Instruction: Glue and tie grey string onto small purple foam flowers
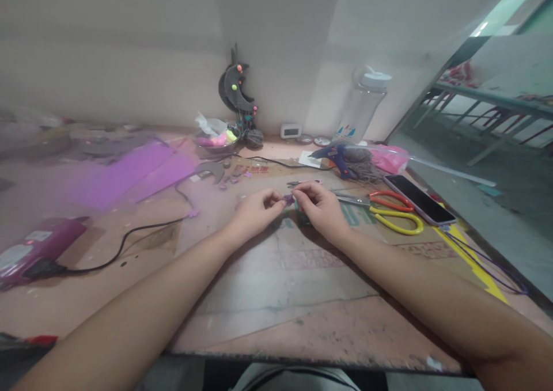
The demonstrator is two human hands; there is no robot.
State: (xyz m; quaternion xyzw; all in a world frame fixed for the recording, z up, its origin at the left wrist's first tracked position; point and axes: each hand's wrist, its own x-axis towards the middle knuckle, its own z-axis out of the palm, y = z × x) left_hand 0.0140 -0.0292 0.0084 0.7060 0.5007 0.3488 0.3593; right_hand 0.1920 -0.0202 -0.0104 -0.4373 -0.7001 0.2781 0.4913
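Now, far left, a magenta device (37, 250) sits on the desk (276, 299), its black cable (129, 235) trailing right, with purple foam sheets (129, 175) behind. Your left hand (254, 209) is nearly closed, thumb and forefinger pinching a small purple piece (288, 198) at mid-desk. Your right hand (319, 205) meets it, fingers curled, tips gripping the same piece from the other side. It's too tiny to read its long axis or heading. Further right, red-and-yellow scissors (395, 212) lie beside a phone (419, 200).
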